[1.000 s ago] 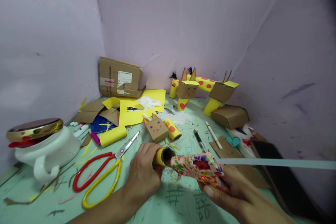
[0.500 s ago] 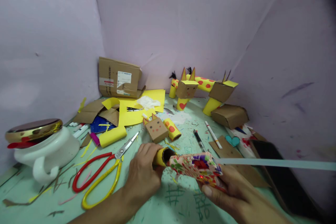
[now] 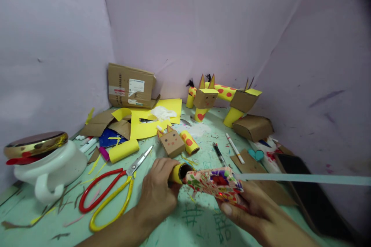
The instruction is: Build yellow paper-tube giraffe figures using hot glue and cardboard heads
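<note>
My left hand (image 3: 159, 185) is closed around a short yellow paper-covered tube (image 3: 175, 173), its open dark end turned to the right. In my right hand (image 3: 249, 210) is a flower-patterned glue gun (image 3: 213, 180) with a small red light lit. A long whitish glue stick (image 3: 290, 178) sticks out of its back toward the right. The gun's front end is at the tube's open mouth; its tip is hidden there. Just beyond lie a small cardboard box head (image 3: 172, 142) with pointed ears and a drawn face, and a yellow tube with red spots (image 3: 189, 142).
Red-and-yellow scissors (image 3: 116, 193) lie left of my left hand, beside a white cup (image 3: 55, 170). Behind are a cardboard box (image 3: 130, 85), yellow paper (image 3: 174, 106) and spotted cardboard animals (image 3: 206, 98). A pen (image 3: 219, 154), a marker (image 3: 234, 148) and a dark phone (image 3: 313, 197) lie on the right.
Almost nothing differs. The glue gun and my right hand have shifted very slightly left, and the whole view has moved a touch; both hands keep their hold.
</note>
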`<move>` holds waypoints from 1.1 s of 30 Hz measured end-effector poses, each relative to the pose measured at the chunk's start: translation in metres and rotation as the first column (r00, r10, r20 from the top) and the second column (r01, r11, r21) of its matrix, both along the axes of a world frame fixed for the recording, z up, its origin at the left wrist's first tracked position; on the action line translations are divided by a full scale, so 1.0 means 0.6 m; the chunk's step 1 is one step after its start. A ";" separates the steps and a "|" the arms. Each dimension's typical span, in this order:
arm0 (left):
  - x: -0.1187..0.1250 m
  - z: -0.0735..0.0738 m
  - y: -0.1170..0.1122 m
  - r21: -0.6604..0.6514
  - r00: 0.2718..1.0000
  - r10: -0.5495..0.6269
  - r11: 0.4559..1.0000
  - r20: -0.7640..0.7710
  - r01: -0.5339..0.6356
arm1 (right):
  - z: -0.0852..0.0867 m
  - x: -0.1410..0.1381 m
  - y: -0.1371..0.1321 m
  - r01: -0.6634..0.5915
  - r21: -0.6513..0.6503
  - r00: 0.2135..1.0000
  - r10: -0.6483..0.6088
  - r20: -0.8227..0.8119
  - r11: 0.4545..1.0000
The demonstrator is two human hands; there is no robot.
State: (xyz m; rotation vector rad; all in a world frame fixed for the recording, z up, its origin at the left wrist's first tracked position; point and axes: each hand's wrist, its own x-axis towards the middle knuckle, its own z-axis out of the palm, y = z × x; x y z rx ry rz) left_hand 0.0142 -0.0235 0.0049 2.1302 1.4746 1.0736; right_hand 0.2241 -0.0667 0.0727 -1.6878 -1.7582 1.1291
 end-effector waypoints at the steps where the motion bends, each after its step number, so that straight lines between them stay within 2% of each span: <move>1: 0.000 0.001 0.000 -0.002 1.000 -0.001 1.000 0.000 0.001 | 0.000 0.000 0.000 -0.003 0.007 1.000 0.003 0.005 1.000; 9: -0.001 0.001 -0.001 -0.021 1.000 -0.012 1.000 0.001 0.012 | 0.009 -0.005 0.000 -0.007 -0.002 1.000 0.007 -0.022 1.000; 16: -0.001 0.004 -0.001 -0.018 1.000 -0.028 0.999 0.001 0.028 | 0.001 -0.004 0.000 0.013 0.015 1.000 -0.012 -0.006 1.000; 21: -0.001 0.003 -0.002 -0.021 0.999 -0.033 0.999 -0.002 0.033 | 0.000 -0.008 0.001 -0.025 0.034 0.999 0.025 -0.022 0.999; 26: 0.001 0.005 -0.001 -0.045 1.000 -0.013 0.999 0.026 0.014 | -0.006 -0.011 0.003 0.078 0.065 0.996 -0.075 -0.046 0.995; 29: 0.000 0.005 0.000 -0.104 0.999 0.011 0.995 0.043 -0.006 | -0.013 -0.007 0.009 0.158 0.067 0.979 -0.147 -0.144 0.985; 33: -0.005 0.002 0.000 -0.180 0.997 0.019 0.984 0.073 -0.006 | -0.023 0.005 0.031 0.158 -0.002 0.897 -0.144 -0.418 0.987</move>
